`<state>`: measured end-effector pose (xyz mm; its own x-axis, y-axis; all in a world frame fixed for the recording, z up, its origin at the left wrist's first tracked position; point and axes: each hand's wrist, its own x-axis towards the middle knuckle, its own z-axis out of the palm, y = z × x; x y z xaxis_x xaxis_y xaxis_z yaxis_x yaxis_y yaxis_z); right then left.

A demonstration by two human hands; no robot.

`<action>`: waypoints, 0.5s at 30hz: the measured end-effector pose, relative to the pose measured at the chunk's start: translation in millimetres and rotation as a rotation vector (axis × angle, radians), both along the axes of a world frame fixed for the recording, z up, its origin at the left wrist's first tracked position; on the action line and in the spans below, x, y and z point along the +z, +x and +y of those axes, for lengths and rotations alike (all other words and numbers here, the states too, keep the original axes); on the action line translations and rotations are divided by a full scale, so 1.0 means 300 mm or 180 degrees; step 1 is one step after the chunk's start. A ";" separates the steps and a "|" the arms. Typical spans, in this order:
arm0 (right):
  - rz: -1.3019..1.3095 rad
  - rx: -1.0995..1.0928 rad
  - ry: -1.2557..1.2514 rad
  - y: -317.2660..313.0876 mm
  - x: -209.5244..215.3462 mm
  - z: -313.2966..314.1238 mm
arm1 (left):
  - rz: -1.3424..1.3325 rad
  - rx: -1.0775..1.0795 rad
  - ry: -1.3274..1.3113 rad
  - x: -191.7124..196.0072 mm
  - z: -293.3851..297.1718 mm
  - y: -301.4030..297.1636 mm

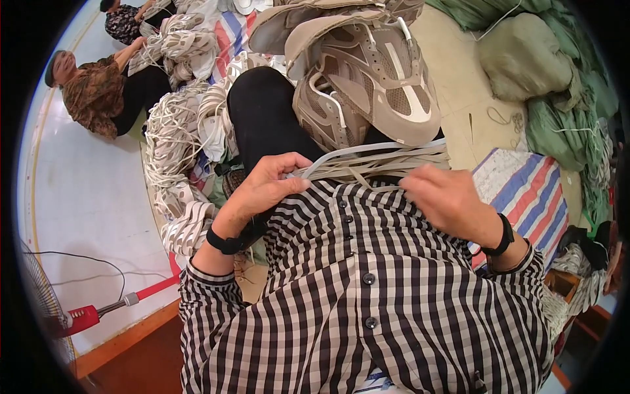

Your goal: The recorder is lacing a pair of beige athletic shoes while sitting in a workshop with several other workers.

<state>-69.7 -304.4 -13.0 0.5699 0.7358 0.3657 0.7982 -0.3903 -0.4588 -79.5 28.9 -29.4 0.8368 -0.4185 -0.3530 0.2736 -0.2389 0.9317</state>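
While the left hand (272,184) pinches one end of the laces (394,159) between thumb and fingers, the right hand (449,200) is curled near their other end. The right hand is blurry, so I cannot tell if it holds any. The laces lie flat across the person's lap, in a bunch of tan and white strips. Just past them, brown shoes (394,85) are heaped up, and one black knee (266,105) sticks up beside them.

To the right sits a fat, round sack (525,56). It is dull green and bulges, but I cannot see what is in it. More green cloth (567,125) is bunched around it. Below that is a striped sheet (525,197) in red, white and blue; it might be a bag, I cannot tell.

To the left is a big pile of pale laced shoes (174,138). Two other people (98,95) sit beyond it. A fan (42,315) shows low at the left edge.
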 end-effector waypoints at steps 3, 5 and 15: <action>0.0089 -0.0195 -0.0748 -0.013 -0.031 0.038 | 0.0103 0.0110 -0.0206 0.014 -0.002 0.003; 0.0143 -0.0181 -0.0801 -0.008 -0.027 0.039 | 0.0154 0.0170 -0.0213 0.020 -0.006 0.001; 0.0248 -0.0578 -0.0038 0.030 0.074 -0.100 | 0.0157 0.0202 -0.0123 0.003 -0.008 0.003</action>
